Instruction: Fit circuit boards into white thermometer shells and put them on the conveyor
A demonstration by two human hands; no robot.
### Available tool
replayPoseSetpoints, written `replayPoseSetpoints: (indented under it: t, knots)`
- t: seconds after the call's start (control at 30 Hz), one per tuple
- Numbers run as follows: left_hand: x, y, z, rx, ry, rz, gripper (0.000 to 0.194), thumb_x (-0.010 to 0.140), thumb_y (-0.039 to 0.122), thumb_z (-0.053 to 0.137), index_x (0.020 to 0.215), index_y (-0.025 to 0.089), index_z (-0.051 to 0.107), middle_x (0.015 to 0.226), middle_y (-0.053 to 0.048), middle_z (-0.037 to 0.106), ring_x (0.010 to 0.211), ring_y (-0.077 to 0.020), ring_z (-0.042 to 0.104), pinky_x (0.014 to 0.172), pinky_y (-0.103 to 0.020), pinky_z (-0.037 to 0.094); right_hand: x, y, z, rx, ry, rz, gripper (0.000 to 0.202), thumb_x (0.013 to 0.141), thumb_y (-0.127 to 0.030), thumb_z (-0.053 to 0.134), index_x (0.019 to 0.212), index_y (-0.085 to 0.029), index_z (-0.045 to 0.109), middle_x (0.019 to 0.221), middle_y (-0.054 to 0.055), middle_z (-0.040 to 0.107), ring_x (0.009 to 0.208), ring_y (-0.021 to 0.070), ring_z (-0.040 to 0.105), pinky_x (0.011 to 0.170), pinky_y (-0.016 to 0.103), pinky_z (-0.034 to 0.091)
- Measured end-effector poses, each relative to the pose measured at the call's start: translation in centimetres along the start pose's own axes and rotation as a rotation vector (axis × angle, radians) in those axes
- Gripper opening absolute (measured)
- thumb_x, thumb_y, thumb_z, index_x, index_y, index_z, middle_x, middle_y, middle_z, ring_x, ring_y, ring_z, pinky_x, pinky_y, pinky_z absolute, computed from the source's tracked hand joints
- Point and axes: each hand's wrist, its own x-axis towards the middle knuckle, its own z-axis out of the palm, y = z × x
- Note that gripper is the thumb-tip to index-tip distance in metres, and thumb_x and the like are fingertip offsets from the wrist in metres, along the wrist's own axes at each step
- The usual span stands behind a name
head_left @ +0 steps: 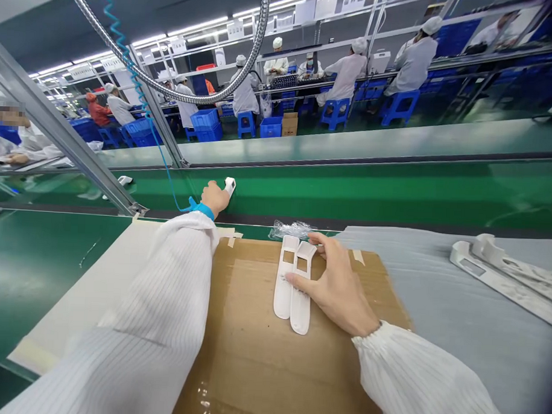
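My left hand reaches out over the green belt, its fingers closed on a white plastic housing with a dark window. A blue wrist strap circles that wrist. Two long white plastic shells, each with a rectangular cut-out, lie side by side on a brown cardboard sheet. My right hand grips the right-hand shell, thumb across its front and fingers at its upper right edge. Crumpled clear plastic film lies just beyond the shells.
Several white plastic parts rest on grey foam sheeting at right. The green conveyor belt runs across ahead. A metal post and a coiled blue cord stand left. A co-worker's hand shows at far left.
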Motion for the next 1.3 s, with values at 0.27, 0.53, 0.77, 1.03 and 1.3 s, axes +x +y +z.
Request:
replayPoseSetpoints:
  t: [0.27, 0.53, 0.77, 1.03, 1.3]
  knots:
    - [-9.5, 3.7, 0.5, -0.034, -0.146, 0.107, 0.02, 0.091, 0.017, 0.063, 0.11, 0.013, 0.066, 0.119, -0.012, 0.066, 0.116, -0.0256, 0.06, 0.106, -0.048, 0.046, 0.3, 0.5, -0.4, 0.03, 0.106, 0.02, 0.063, 0.071, -0.033, 0.075, 0.129, -0.024, 0.051, 0.129, 0.01, 0.052, 0.111, 0.0283, 0.055, 0.1, 0.051, 0.047]
    - [-19.4, 5.3, 1.7, -0.045, -0.487, 0.364, 0.01, 0.089, 0.028, 0.068, 0.098, 0.027, 0.074, 0.148, -0.004, 0.048, 0.139, -0.0292, 0.041, 0.115, -0.055, 0.038, 0.7, 1.5, -0.7, 0.002, 0.223, 0.142, 0.054, 0.07, -0.037, 0.075, 0.118, -0.02, 0.058, 0.118, 0.011, 0.058, 0.089, 0.0247, 0.06, 0.085, 0.05, 0.052]
    - [-19.5, 4.9, 1.9, -0.086, -0.403, 0.298, 0.018, 0.091, 0.026, 0.065, 0.108, 0.024, 0.069, 0.144, -0.007, 0.051, 0.135, -0.0282, 0.045, 0.113, -0.054, 0.039, 0.3, 1.1, -0.2, 0.038, 0.236, 0.094, 0.041, 0.079, -0.038, 0.068, 0.115, -0.021, 0.06, 0.108, 0.01, 0.064, 0.088, 0.0251, 0.062, 0.086, 0.049, 0.052]
    - [-19.6, 5.8, 1.0, -0.002, -0.319, 0.268, 0.013, 0.092, 0.016, 0.059, 0.101, 0.019, 0.069, 0.138, -0.011, 0.057, 0.13, -0.0294, 0.051, 0.109, -0.053, 0.043, 0.2, 0.6, -0.5, -0.011, 0.356, 0.044, 0.027, 0.078, -0.022, 0.058, 0.104, -0.026, 0.063, 0.103, 0.008, 0.064, 0.084, 0.0251, 0.061, 0.086, 0.049, 0.052]
    - [-19.4, 4.9, 1.5, -0.014, -0.262, 0.284, 0.016, 0.095, 0.018, 0.054, 0.097, 0.021, 0.07, 0.132, -0.009, 0.06, 0.129, -0.0282, 0.052, 0.106, -0.052, 0.044, 0.3, 0.7, -0.4, 0.062, 0.348, 0.178, 0.032, 0.074, -0.024, 0.061, 0.106, -0.025, 0.065, 0.095, 0.007, 0.066, 0.079, 0.0237, 0.062, 0.08, 0.047, 0.052]
